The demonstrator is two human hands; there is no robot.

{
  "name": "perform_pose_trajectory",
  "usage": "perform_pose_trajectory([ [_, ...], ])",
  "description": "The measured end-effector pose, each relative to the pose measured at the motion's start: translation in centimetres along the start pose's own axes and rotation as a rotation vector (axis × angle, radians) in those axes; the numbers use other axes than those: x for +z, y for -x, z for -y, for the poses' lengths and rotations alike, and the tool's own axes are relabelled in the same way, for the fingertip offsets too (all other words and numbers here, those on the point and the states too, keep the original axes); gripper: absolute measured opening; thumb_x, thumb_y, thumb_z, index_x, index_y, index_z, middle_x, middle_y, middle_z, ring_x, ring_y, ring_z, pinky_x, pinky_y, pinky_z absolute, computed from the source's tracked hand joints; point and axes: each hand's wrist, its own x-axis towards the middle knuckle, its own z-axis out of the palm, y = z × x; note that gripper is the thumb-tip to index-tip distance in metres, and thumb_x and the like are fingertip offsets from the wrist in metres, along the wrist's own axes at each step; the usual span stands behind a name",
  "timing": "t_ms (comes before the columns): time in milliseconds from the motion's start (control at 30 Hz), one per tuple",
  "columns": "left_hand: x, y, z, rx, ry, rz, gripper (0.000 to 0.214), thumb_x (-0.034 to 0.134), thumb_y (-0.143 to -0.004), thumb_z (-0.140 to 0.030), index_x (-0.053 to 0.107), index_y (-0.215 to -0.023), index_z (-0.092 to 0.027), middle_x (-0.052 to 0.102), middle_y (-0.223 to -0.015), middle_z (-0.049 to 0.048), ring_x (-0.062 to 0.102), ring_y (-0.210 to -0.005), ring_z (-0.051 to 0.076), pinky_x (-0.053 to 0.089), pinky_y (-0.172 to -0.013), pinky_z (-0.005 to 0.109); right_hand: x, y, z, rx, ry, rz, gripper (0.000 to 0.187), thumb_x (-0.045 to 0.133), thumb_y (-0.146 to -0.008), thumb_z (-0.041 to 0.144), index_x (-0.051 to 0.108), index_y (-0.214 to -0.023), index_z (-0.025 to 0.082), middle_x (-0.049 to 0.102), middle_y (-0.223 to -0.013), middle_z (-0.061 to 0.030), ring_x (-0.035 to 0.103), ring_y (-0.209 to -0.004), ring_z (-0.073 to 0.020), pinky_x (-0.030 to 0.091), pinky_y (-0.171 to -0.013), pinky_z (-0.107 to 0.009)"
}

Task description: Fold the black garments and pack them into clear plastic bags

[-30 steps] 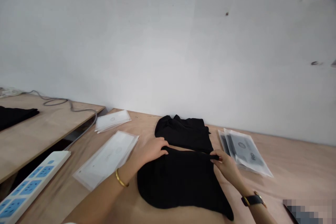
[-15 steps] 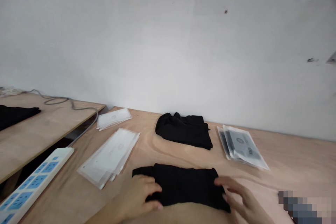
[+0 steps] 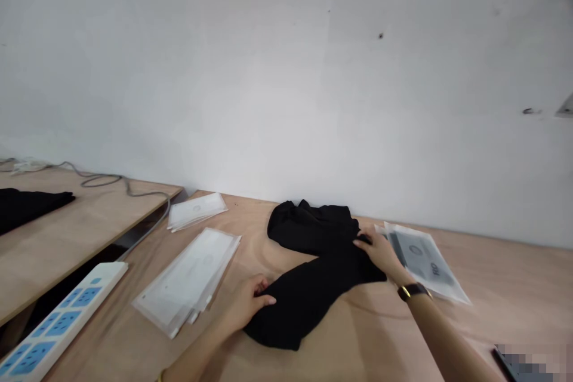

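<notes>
So here we've got a black cloth point(image 3: 313, 293) lying diagonally on the table point(image 3: 313, 334), its far end touching a black pile point(image 3: 308, 227). Our right hand point(image 3: 379, 253) is open, pressed flat on that far end, not really gripping. Our left hand point(image 3: 248, 304) is loosely open at the near end, right by clear packets point(image 3: 188, 280).

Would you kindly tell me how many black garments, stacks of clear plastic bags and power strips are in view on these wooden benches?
Black garments: 3
Stacks of clear plastic bags: 3
Power strips: 1
Total: 7
</notes>
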Motion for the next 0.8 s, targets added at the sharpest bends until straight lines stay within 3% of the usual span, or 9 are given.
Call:
perform_pose_trajectory([
  [100, 0.7, -0.3, -0.5, -0.134, 0.056, 0.012, 0.011, 0.058, -0.074, -0.027, 0.052, -0.076, -0.018, 0.049, -0.057, -0.0065, 0.049, -0.048, 0.012, 0.032, -0.047, 0.021, 0.9, -1.4, 2.5, -0.048, 0.064, -0.126, 0.028, 0.049, -0.077, 0.027, 0.060, -0.099, 0.016, 0.065, -0.104, -0.0160, 0.057, -0.105, -0.0333, 0.041, -0.090, -0.051],
  [167, 0.9, -0.3, -0.7, -0.219, 0.071, 0.023, 0.009, 0.053, -0.077, -0.027, 0.051, -0.077, -0.018, 0.049, -0.056, -0.0066, 0.046, -0.040, 0.010, 0.029, -0.041, 0.021, 2.3, 0.7, 4.6, -0.130, 0.073, -0.135, 0.035, 0.045, -0.082, 0.028, 0.056, -0.114, 0.016, 0.061, -0.118, -0.0157, 0.052, -0.115, -0.0311, 0.035, -0.099, -0.050],
  [267, 0.8, -0.2, -0.6, -0.200, 0.001, 0.023, 0.012, 0.050, -0.079, -0.027, 0.051, -0.072, -0.018, 0.048, -0.053, -0.0061, 0.049, -0.041, 0.011, 0.029, -0.040, 0.020, 5.1, 7.1, 6.9, -0.356, 0.084, 0.073, 0.037, 0.052, -0.084, 0.036, 0.057, -0.118, 0.023, 0.063, -0.121, -0.0088, 0.055, -0.114, -0.0264, 0.040, -0.100, -0.042],
  [367, 0.1, 0.1, -0.4, -0.116, -0.095, 0.073, 0.016, 0.049, -0.078, -0.027, 0.051, -0.066, -0.017, 0.049, -0.050, -0.0056, 0.050, -0.043, 0.012, 0.030, -0.043, 0.020, 8.2, 13.3, 7.2, -0.584, 0.189, 0.343, 0.059, 0.065, -0.076, 0.033, 0.047, -0.132, 0.027, 0.059, -0.130, -0.0055, 0.053, -0.118, -0.0291, 0.041, -0.101, -0.045],
  [467, -0.9, 0.5, -1.4, -0.008, -0.135, 0.053, 0.015, 0.052, -0.077, -0.027, 0.055, -0.066, -0.017, 0.057, -0.058, -0.0027, 0.055, -0.055, 0.013, 0.036, -0.051, 0.021, 10.1, 16.6, 6.6, -0.633, 0.232, 0.351, 0.041, 0.053, -0.081, 0.012, 0.059, -0.120, 0.025, 0.065, -0.122, -0.0040, 0.057, -0.115, -0.0250, 0.044, -0.099, -0.042],
  [567, -1.2, 0.9, -3.2, 0.168, -0.024, -0.012, 0.016, 0.053, -0.080, -0.029, 0.062, -0.076, -0.017, 0.066, -0.075, 0.0004, 0.059, -0.072, 0.015, 0.041, -0.064, 0.022, 10.0, 17.9, 6.8, -0.589, 0.148, 0.424, 0.040, 0.047, -0.080, 0.004, 0.064, -0.111, 0.023, 0.068, -0.117, -0.0041, 0.059, -0.113, -0.0229, 0.047, -0.095, -0.036],
  [633, -0.4, 1.1, -4.1, 0.223, 0.158, 0.124, 0.023, 0.053, -0.083, -0.036, 0.066, -0.082, -0.016, 0.068, -0.080, 0.0025, 0.060, -0.077, 0.016, 0.043, -0.070, 0.024, 8.9, 18.4, 7.6, -0.493, 0.018, 0.543, 0.035, 0.050, -0.079, 0.008, 0.066, -0.106, 0.024, 0.072, -0.108, -0.0031, 0.065, -0.102, -0.0212, 0.050, -0.089, -0.030],
  [733, 1.9, 1.2, -3.9, 0.155, 0.401, 0.397, 0.046, 0.050, -0.083, -0.056, 0.068, -0.080, -0.014, 0.067, -0.075, 0.0046, 0.061, -0.075, 0.017, 0.045, -0.074, 0.027, 6.9, 18.3, 8.8, -0.172, -0.266, 0.578, 0.022, 0.048, -0.084, 0.024, 0.068, -0.094, 0.025, 0.074, -0.090, -0.0007, 0.069, -0.083, -0.0182, 0.052, -0.077, -0.025],
  [800, 3.4, 1.2, -3.4, 0.043, 0.501, 0.389, 0.058, 0.042, -0.083, -0.066, 0.068, -0.079, -0.014, 0.066, -0.074, 0.0048, 0.060, -0.074, 0.018, 0.045, -0.073, 0.029, 6.0, 17.2, 8.9, 0.072, -0.471, 0.441, 0.029, 0.049, -0.085, 0.042, 0.069, -0.092, 0.022, 0.074, -0.088, -0.0030, 0.068, -0.087, -0.0219, 0.052, -0.078, -0.030],
])
